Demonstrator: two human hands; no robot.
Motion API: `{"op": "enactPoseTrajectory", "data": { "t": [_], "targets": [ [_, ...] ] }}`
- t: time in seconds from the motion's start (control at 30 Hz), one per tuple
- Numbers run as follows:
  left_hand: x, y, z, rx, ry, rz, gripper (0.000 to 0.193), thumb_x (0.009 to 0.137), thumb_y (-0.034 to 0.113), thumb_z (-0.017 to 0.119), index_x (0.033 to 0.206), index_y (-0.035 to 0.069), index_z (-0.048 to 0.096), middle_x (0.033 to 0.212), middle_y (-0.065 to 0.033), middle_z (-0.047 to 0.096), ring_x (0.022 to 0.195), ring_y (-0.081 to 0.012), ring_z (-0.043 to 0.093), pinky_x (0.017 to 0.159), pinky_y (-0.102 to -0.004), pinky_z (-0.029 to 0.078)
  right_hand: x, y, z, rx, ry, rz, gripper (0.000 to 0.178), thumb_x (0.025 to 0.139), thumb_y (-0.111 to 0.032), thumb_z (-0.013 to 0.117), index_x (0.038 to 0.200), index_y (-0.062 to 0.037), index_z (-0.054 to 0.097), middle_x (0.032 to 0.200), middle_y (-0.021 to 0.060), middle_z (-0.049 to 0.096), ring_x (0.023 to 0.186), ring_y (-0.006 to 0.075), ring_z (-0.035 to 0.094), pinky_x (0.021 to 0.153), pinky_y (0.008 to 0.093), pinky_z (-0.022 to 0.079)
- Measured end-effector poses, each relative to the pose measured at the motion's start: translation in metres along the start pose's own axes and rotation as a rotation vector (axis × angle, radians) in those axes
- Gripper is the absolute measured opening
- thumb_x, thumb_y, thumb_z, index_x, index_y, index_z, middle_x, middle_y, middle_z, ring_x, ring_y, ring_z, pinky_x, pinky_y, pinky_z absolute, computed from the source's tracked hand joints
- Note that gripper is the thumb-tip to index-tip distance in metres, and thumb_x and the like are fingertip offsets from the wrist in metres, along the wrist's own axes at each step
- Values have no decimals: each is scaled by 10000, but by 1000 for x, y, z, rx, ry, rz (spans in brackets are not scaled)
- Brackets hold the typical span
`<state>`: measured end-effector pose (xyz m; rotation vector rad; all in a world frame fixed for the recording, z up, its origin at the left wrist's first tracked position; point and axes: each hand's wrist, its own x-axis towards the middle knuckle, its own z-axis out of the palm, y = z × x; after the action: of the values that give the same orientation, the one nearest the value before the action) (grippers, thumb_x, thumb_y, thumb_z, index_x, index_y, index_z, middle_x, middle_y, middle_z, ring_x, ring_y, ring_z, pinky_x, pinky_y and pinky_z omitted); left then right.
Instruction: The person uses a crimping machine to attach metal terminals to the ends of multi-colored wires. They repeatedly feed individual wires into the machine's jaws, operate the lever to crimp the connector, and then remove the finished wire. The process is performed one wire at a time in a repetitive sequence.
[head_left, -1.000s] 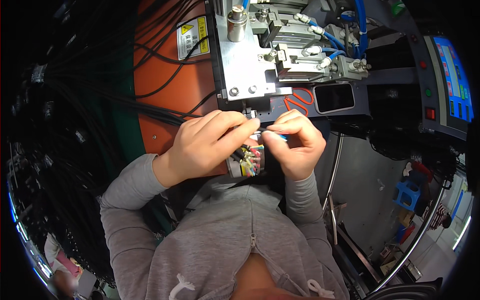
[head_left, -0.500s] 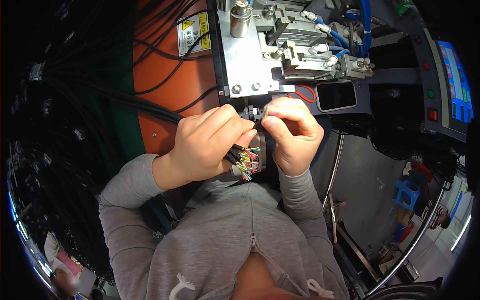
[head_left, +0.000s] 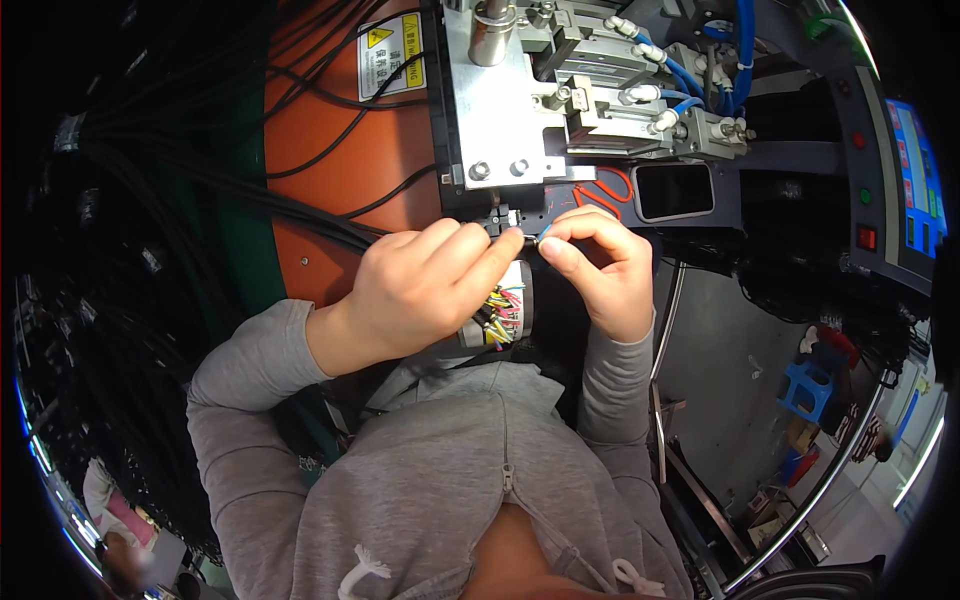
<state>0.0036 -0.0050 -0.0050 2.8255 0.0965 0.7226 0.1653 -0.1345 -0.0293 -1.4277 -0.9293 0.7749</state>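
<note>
Blue wire (head_left: 544, 231) is pinched by the right hand (head_left: 612, 284).

Grey floor (head_left: 715, 375) at right; blue stool (head_left: 806, 388); bright light strip (head_left: 920, 462) beyond.

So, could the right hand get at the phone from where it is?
Probably yes: the phone lies just beyond the right hand, and nothing seems to cover it or block the way. That hand appears to be pinching a black cable, though, so it would likely need freeing first.
</note>
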Motion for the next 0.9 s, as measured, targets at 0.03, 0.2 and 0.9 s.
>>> {"op": "enactPoseTrajectory", "data": {
  "t": [0.03, 0.2, 0.9],
  "targets": [
    [0, 2, 1, 34, -16, 10, 384, 645, 83, 669, 1026, 40, 683, 704, -1, 522, 597, -115, 533, 448, -242, 411, 1, 6, 2, -83, 26, -51, 79, 804, -28, 688, 832, 33, 645, 754, 77, 620, 694, 129, 584, 630, 257, 463],
    [0, 3, 7, 103, -74, -23, 370, 686, 92, 643, 1053, 84, 692, 707, 14, 474, 580, -99, 465, 449, -218, 387, 7, 9, 21, -458, 188, -165, 38, 780, -2, 667, 810, 10, 646, 761, 113, 628, 689, 250, 602, 634, 332, 474],
    [3, -4, 13, 149, -15, -27, 217, 694, 118, 647, 904, 71, 679, 713, 24, 476, 590, -82, 520, 444, -213, 403, 3, 50, 30, 249, 192, 209, 83, 851, -32, 603, 777, -11, 571, 723, -18, 566, 650, 35, 480, 568, 214, 386]
  ]
}}
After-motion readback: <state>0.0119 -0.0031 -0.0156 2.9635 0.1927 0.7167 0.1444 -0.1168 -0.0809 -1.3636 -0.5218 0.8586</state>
